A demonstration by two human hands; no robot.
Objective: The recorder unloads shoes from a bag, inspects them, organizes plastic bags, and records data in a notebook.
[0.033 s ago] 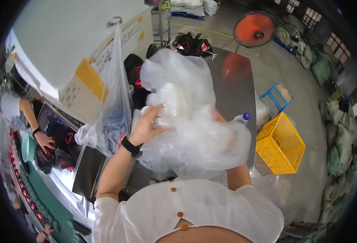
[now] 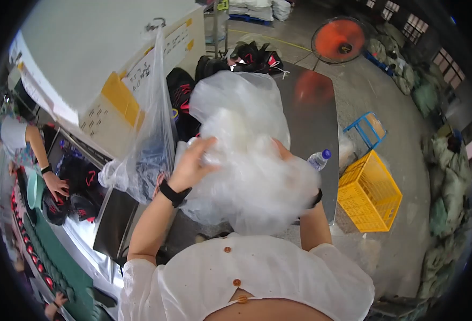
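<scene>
A loose bundle of clear plastic bags [image 2: 241, 120] sits over the near part of the grey metal surface [image 2: 312, 125], in front of the chest and between both hands; whether its underside rests there is hidden. It looks very light, limp and slippery, likely to billow and crumple, and thin enough to tear if yanked; a gathered fold or doubled edge should give a better hold than a single smooth layer. The left hand [image 2: 189, 165] has its thumb and forefinger spread against the plastic, though I cannot tell whether its other fingers clamp a fold. The right hand [image 2: 283, 151] is mostly veiled by blurred film, so the state of its fingers cannot be told. Counting: one bundle, its separate bags not countable; two black wristbands [image 2: 173, 192], one per wrist; one blue-capped bottle [image 2: 317, 160] on the surface, right of the bundle; one yellow crate [image 2: 368, 193] and one blue-framed cart [image 2: 365, 130] beyond the surface's right edge; one orange fan [image 2: 339, 40]; and several black-and-red shoes [image 2: 253, 58] at the far end, too overlapped to count.
</scene>
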